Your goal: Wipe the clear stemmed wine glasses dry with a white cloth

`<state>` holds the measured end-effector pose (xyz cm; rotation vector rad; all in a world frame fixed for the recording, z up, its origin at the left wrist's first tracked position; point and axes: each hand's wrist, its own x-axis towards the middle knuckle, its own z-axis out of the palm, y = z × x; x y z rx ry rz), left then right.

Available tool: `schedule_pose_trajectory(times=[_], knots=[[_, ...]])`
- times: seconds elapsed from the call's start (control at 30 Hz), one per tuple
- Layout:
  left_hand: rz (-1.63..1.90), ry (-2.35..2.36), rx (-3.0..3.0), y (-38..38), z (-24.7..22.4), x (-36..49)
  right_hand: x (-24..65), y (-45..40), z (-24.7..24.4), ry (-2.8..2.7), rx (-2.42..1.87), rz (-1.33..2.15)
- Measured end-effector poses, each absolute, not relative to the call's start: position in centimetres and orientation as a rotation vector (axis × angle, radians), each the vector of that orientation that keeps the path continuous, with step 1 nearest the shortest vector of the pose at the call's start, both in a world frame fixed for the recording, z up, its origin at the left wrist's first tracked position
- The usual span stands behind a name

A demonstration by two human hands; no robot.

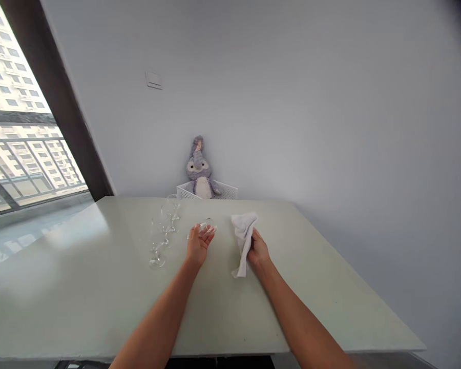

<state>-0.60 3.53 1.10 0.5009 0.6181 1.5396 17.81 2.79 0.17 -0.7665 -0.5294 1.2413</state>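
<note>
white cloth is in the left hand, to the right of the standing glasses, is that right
Not quite: the head view shows the white cloth in the right hand, not the left hand. It is to the right of the standing glasses.

Forward-and-down head view over table (223,307)

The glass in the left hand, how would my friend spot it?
At the pale table, find the left hand, left of the white cloth. The clear glass leans sideways in its fingers; the other glasses stand upright in a row.
</note>
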Motion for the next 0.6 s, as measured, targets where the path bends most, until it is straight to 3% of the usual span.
schedule_pose_trajectory(times=[0.13,0.37,0.6], knots=[[1.523,0.610,0.592,2.9,1.1,0.3,17.7,1.6,0.7,-0.590,-0.828,1.102],[1.450,0.719,0.835,1.4,1.4,1.7,13.1,-1.4,1.2,-1.381,-0.948,1.013],[1.328,0.857,1.196,1.3,0.4,2.0,14.0,-1.1,0.3,-1.404,-0.900,1.397]])
